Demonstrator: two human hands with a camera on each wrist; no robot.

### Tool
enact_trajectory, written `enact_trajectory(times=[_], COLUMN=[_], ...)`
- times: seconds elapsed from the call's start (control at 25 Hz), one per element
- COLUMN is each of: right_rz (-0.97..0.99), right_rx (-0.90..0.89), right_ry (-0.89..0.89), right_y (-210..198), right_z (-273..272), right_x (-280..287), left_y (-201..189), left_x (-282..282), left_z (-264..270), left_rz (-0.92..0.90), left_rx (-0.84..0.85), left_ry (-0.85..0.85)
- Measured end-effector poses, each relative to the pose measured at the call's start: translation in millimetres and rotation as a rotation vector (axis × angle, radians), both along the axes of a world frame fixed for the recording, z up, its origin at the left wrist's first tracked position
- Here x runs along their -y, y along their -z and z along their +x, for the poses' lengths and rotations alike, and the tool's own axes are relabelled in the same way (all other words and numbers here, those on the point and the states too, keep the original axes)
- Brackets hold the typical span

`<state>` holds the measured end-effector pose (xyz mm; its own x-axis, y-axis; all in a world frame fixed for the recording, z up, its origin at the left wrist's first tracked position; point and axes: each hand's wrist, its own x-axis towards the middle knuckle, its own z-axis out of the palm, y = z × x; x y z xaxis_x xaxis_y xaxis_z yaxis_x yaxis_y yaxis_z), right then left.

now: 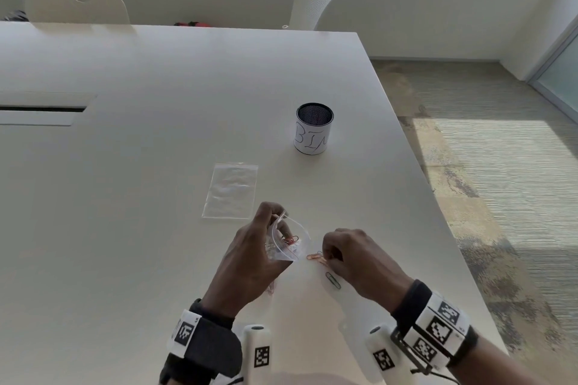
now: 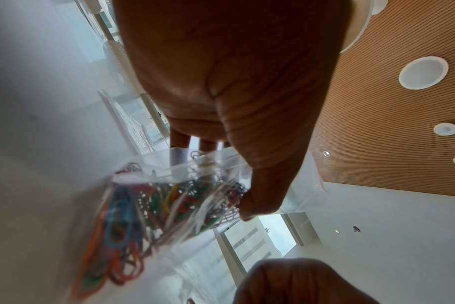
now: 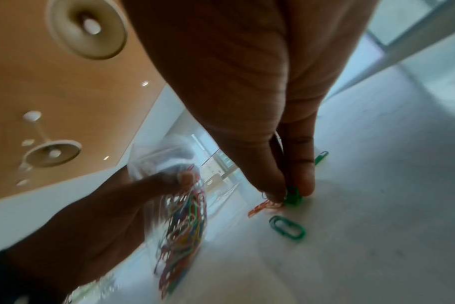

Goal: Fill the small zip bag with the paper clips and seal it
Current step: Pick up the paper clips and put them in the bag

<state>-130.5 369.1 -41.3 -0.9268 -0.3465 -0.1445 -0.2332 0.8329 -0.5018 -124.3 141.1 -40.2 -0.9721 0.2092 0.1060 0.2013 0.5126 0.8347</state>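
Left hand (image 1: 250,255) holds zip bag (image 1: 286,241) open as right hand (image 3: 286,193) pinches green clip (image 3: 292,195) w/ fingertips; lift clear, drop well inside mouth.

Two bare hands, each wrist strapped with tracking gear.

On my left hand (image 1: 250,262) I see a dark fabric wrist cuff (image 1: 212,344) with a white band printed with a black square marker. My right hand (image 1: 359,259) wears a black strap and a white band of several markers at 5 o'clock; white marker-tagged posts stand between.
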Motion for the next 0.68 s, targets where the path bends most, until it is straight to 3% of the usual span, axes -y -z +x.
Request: enact_trajectory(times=[0.16, 0.28, 0.4, 0.56, 0.68], right_rz=[-0.134, -0.359, -0.511, -0.455, -0.444], right_rx=[0.042, -0.024, -0.057, -0.089, -0.097], right_ry=[0.089, 0.146, 0.106, -0.042, -0.059], right_y=[-20.8, -48.6, -73.0, -75.3, -74.0], right_z=[-9.4, -11.5, -9.7, -8.5, -9.7], right_x=[-12.6, -9.9, 8.9, 35.8, 41.4], left_y=[0.0, -0.2, -1.0, -4.2, -5.9], left_x=[0.9, 0.9, 0.0, -0.8, -1.2], left_z=[1.3, 0.6, 0.8, 1.3, 1.3], left_rz=[-0.004, -0.012, -0.015, -0.011, -0.008], left_rx=[-0.007, -0.001, 0.001, 0.01, 0.017], left_ry=[0.008, -0.002, 0.01, 0.004, 0.005])
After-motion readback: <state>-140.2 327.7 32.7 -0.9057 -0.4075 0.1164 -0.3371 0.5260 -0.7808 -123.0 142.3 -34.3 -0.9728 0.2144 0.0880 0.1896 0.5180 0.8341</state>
